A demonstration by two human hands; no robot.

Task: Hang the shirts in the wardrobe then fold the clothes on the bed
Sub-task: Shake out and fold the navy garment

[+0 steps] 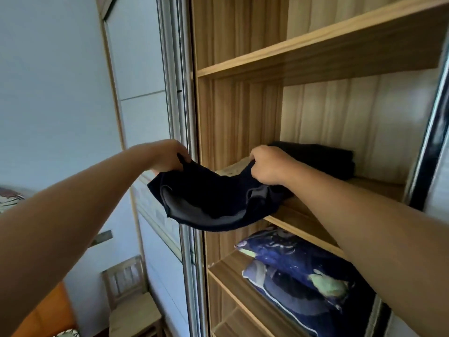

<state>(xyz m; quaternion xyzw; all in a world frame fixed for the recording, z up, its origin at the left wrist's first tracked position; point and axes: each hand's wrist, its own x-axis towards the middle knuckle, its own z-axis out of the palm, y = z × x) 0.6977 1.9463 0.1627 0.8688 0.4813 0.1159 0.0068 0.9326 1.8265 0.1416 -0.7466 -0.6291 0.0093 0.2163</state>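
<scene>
While the left hand [167,155] and right hand [267,165] each grasp a top corner, the folded dark garment [211,200] stretches crosswise between them, sagging at the wardrobe shelf [303,222] front edge, near a folded dark stack [320,159] farther back.

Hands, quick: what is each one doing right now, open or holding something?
Left hand: closed, gripping one end of the dark garment.
Right hand: closed, gripping its other end.
</scene>
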